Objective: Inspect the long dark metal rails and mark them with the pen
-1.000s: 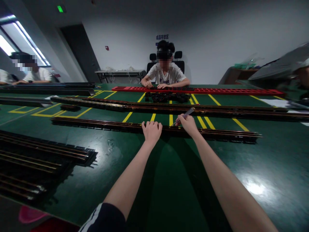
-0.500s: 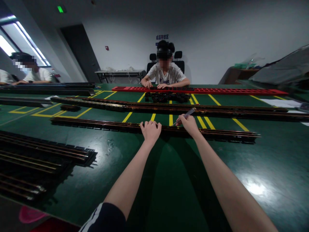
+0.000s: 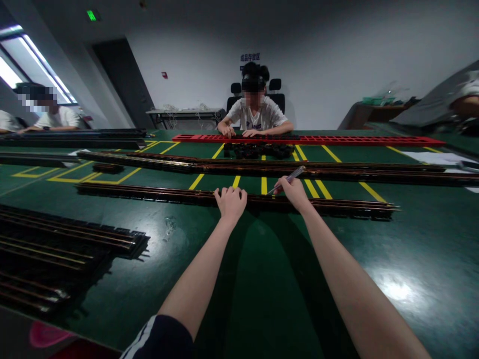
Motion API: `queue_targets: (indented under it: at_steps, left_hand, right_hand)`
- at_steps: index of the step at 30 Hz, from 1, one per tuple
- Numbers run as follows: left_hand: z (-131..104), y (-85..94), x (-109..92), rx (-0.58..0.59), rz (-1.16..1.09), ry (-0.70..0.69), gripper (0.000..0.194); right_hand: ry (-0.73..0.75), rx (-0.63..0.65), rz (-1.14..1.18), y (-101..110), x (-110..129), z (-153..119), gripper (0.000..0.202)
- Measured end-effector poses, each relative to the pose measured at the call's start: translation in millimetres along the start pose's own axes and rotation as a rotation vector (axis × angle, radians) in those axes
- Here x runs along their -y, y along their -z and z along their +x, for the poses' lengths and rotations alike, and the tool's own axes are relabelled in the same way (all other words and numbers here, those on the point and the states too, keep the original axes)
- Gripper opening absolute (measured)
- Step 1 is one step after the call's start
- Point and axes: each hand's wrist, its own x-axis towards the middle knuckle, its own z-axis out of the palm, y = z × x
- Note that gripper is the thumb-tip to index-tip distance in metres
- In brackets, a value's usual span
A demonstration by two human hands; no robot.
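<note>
A long black strip with copper-coloured rods (image 3: 175,195) lies crosswise on the table in front of me. My left hand (image 3: 231,204) rests on it left of centre, its bent fingers gripping the far edge. In my right hand (image 3: 294,193) is a slim pen-like tool with a clear handle (image 3: 296,173), slanting down to the left. Its thin tip meets the strip just right of my left hand; what exactly it touches is too small to tell.
Beyond lie more long rodded strips (image 3: 239,167), a heap of black parts (image 3: 258,150) and a red slotted frame (image 3: 366,140). A co-worker (image 3: 258,114) sits opposite, hands at that frame. Stacked strips (image 3: 63,232) fill the table's near left. Yellow lines mark the green tabletop (image 3: 258,279).
My hands stay at nearly the same places on the strip, with the tool still held. The view has shifted slightly. At the far right, part of another person has come into view.
</note>
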Motion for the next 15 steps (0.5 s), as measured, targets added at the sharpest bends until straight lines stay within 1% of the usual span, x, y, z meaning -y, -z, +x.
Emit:
queue_targets:
  at_steps: [5, 9, 11, 15]
  left_hand:
    - [-1.2, 1.2, 0.0, 0.005, 0.003, -0.022, 0.045]
    - [-2.7, 0.2, 0.6, -0.005, 0.014, -0.054, 0.045]
    - [-3.9, -0.2, 0.0, -0.018, 0.035, -0.107, 0.045]
    - [-6.5, -0.5, -4.1, -0.026, 0.061, -0.274, 0.045]
  right_hand:
    - [-0.003, 0.004, 0.014, 3.0, -4.8, 1.6, 0.024]
    - [-0.008, -0.02, 0.004, 5.4, -7.3, 2.8, 0.024]
    - [-0.016, -0.037, -0.004, 6.2, -7.6, 3.0, 0.024]
    - [-0.031, -0.07, -0.025, 5.9, -6.2, 2.1, 0.027]
